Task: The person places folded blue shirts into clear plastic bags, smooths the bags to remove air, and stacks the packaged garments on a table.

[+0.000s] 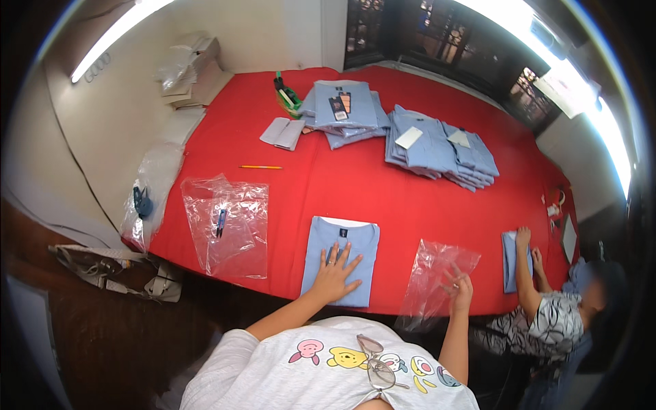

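A light blue folded shirt (364,249) lies in front of me at the table's near edge, with a dark label at its neckline and a white sheet edge behind the collar. My left hand (333,279) rests flat on it, fingers spread, partly covering a dark tag. To the right, a clear plastic bag (429,270) hangs partly over the table edge. My right hand (462,290) has its fingers closed on the bag's right side.
On the red table (287,198) are clear bags (249,236) with a small blue snipper (221,223) on top, a pencil (260,167), bagged shirts (369,113) and stacked shirts (427,157). A co-worker (557,318) handles a blue garment (509,263) at the right.
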Demonstrator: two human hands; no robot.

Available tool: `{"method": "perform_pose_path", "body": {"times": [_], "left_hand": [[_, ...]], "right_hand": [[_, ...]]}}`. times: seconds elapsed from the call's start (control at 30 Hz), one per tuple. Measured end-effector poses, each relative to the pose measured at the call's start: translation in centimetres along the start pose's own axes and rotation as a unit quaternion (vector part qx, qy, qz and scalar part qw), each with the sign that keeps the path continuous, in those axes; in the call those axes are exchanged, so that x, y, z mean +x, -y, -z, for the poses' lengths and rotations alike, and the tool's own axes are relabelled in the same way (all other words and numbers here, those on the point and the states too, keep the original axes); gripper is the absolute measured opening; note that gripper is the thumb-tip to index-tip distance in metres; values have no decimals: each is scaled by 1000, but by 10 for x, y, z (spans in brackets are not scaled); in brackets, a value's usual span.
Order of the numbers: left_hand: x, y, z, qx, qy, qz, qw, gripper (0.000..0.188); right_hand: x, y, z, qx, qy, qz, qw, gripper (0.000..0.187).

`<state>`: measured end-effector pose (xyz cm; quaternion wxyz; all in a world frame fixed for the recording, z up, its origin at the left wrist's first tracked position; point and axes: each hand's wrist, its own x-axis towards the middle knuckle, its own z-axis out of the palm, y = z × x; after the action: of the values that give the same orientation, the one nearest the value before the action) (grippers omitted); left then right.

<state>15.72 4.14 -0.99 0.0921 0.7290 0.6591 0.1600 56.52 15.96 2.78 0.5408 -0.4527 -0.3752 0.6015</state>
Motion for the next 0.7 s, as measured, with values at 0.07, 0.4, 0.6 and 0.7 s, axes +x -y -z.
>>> {"method": "perform_pose_path", "body": {"times": [0.07, 0.4, 0.6, 0.7], "left_hand": [[2, 0, 7, -29, 25, 16, 999, 86], [34, -31, 124, -776, 203, 4, 597, 92], [30, -11, 116, -774, 165, 76, 607, 54], [13, -10, 101, -771, 172, 106, 604, 31]], "right_hand": [[-34, 33, -44, 83, 84, -3, 993, 15], [-118, 60, -182, 278, 277, -15, 919, 20], [-157, 16, -176, 97, -52, 13, 994, 11], [-168, -19, -159, -243, -323, 174, 898, 15]]}}
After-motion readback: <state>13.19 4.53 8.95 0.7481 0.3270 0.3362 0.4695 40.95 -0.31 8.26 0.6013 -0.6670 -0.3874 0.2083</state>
